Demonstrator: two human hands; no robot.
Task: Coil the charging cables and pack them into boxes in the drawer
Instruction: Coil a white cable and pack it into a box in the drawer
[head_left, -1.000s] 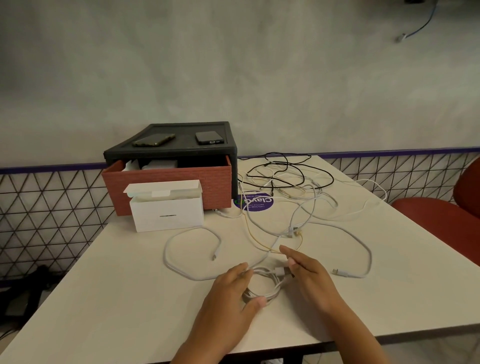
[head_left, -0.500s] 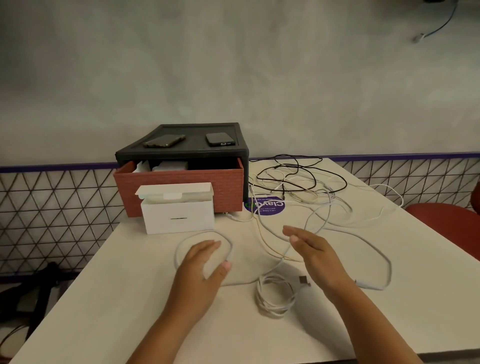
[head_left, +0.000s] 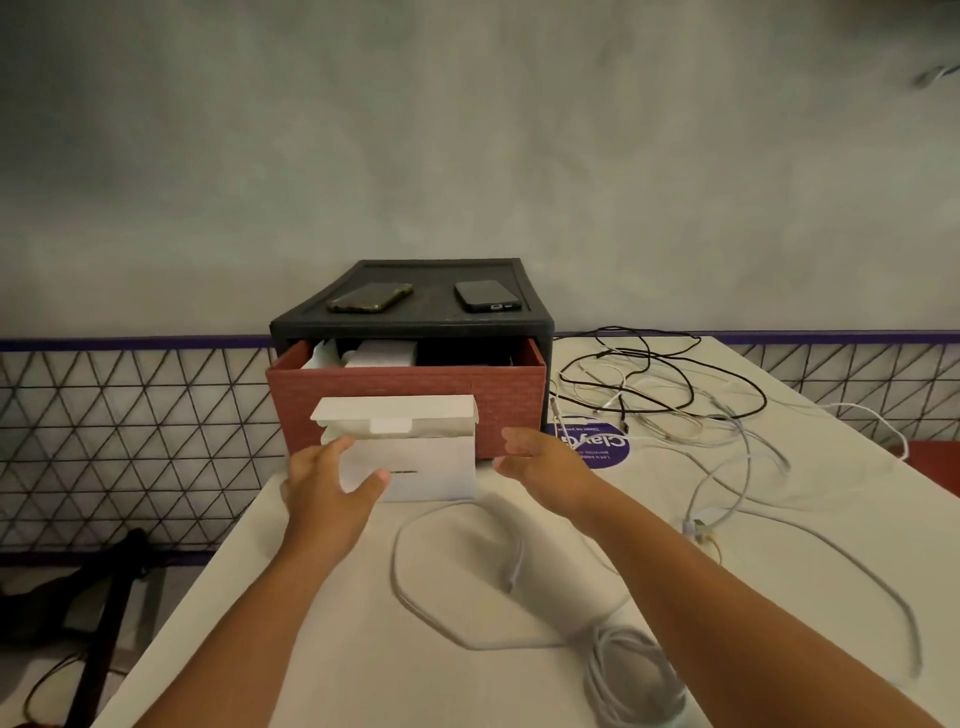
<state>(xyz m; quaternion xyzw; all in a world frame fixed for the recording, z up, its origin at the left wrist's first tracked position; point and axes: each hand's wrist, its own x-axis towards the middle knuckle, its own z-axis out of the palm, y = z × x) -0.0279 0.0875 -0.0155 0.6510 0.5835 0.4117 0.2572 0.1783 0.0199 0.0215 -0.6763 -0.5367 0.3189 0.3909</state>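
Nearest the camera, a coiled white charging cable (head_left: 631, 670) is lying on the pale white tabletop (head_left: 332, 623), well in front of the small white cardboard box with its hinged lid up (head_left: 415, 457), and a loose white cable loop (head_left: 441, 571) is sprawling between the two. Both hands are reaching for that box. The left hand (head_left: 332, 483) is spread, fingers at the box's left front corner. The right hand (head_left: 540, 457) is open just beside its right end, not gripping. A square two-handed hold on the side walls seems best, keeping the lid upright. Behind the box, the red-fronted drawer (head_left: 405, 395) is standing open in its black plastic cabinet (head_left: 415, 322), white boxes inside. Right of the box, tangled black and white cables (head_left: 665, 384) are waiting uncoiled.
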